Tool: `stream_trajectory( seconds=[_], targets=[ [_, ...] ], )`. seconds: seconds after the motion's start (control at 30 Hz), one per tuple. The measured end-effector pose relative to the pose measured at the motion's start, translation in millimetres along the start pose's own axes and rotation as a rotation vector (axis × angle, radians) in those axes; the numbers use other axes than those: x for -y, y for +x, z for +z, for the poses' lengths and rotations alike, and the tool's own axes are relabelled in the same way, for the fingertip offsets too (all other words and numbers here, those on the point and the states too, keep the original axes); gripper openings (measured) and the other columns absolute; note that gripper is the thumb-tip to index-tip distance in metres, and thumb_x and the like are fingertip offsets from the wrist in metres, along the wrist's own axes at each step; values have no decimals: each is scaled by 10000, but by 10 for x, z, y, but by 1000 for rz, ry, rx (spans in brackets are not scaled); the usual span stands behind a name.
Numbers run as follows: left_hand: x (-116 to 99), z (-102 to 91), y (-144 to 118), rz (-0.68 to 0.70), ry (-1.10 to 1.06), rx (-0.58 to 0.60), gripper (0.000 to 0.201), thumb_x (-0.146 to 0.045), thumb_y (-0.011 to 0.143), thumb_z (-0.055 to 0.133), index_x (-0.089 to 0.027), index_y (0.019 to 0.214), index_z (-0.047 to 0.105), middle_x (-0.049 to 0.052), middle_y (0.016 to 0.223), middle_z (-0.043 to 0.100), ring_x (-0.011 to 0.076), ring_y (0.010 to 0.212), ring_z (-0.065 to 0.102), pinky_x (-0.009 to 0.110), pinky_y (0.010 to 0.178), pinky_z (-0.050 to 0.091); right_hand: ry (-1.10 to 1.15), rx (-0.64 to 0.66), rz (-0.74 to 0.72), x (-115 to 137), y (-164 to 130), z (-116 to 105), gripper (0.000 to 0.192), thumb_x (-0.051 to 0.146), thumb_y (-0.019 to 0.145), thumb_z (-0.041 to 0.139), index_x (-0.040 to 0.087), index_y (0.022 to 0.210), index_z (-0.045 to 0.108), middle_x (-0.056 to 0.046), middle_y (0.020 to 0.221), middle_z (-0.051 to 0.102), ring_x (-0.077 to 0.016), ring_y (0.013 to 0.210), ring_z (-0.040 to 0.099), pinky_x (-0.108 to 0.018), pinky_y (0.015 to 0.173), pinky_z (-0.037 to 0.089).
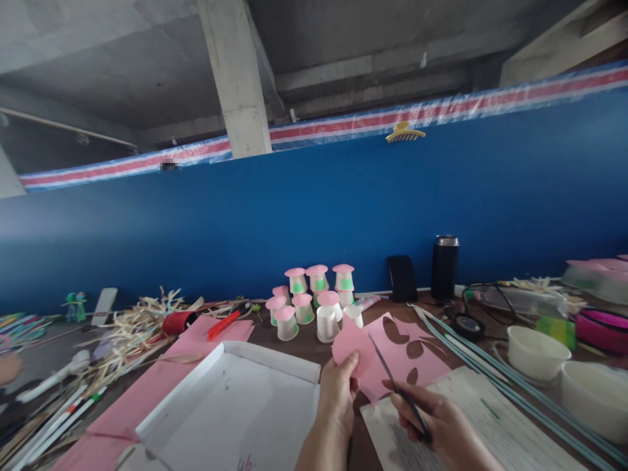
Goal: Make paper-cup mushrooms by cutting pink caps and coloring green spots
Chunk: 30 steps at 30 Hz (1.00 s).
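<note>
My left hand (337, 392) pinches a small piece of pink paper (349, 348) at its lower edge and holds it up over the table. My right hand (428, 418) grips a pair of scissors (392, 378) whose blades point up and left, just to the right of that piece. Behind them lies a larger pink sheet (409, 356) with several rounded shapes cut out of it. Farther back stands a cluster of small white paper cups with pink caps (314, 297).
A shallow white box lid (235, 405) lies at the left, on more pink paper (147, 392). Straw, markers and a red cutter sit far left. White bowls (537, 352), long thin rods (490, 366), a black flask (444, 267) and a phone (402, 278) stand right, before a blue wall.
</note>
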<state>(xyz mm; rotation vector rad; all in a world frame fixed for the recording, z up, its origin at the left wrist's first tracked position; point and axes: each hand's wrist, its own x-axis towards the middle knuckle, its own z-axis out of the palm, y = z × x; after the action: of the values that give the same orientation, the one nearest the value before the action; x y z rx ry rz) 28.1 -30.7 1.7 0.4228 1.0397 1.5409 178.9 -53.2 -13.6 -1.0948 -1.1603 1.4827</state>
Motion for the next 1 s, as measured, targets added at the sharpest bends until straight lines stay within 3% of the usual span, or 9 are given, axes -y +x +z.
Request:
stream_trajectory(
  seconds=[1.0],
  targets=[
    [36,-35,33,11,-36,9,406,-337,562,828,-136,864,646,48,809,665,68,574,544,156,479,391,-100,-25,-11,19,-22,17,478,399,643,715,92,1010,725,32,453,499,-60,381,393,-196,380,253]
  ],
)
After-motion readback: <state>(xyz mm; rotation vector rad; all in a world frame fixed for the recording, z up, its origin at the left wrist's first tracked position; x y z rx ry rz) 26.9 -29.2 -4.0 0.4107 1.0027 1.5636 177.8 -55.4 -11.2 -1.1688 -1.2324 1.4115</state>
